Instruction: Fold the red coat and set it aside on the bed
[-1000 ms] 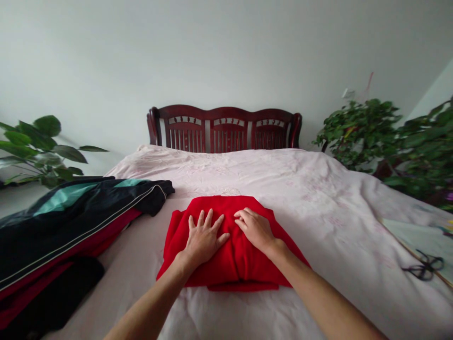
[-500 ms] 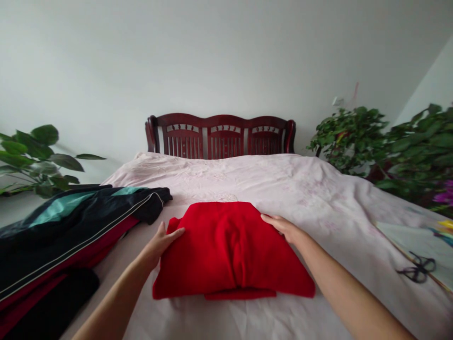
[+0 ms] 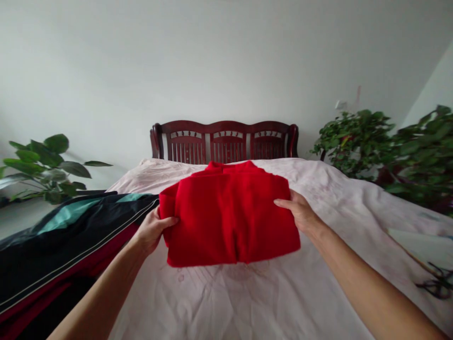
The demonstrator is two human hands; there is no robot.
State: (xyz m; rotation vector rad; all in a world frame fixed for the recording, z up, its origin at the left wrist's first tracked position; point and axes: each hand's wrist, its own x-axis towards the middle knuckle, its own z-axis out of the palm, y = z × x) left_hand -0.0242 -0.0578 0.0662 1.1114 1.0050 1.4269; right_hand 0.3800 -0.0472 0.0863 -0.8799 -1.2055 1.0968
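A folded red garment [image 3: 226,222] is held up above the bed, tilted so that its broad front face turns toward me. Gripping its left edge is my left hand [image 3: 155,229], thumb across the front and fingers behind. At the opposite edge my right hand [image 3: 297,210] pinches the cloth the same way, its fingertips hidden behind the fabric. Soft creases run down the middle of the red cloth, and a smaller folded part shows above its upper edge. Which kind of garment it is, I cannot tell.
Dark clothes with teal panels and white piping [image 3: 88,236] lie on the left of the pale bedsheet [image 3: 212,302]. A dark wooden headboard [image 3: 226,141] stands behind. Leafy plants [image 3: 354,141] flank the bed. Black-framed glasses [image 3: 437,283] lie at the right beside a flat pale item [image 3: 417,245].
Both hands have taken hold of the red garment's sides and lifted it off the sheet, tipping its front face toward me. The view has shifted slightly.
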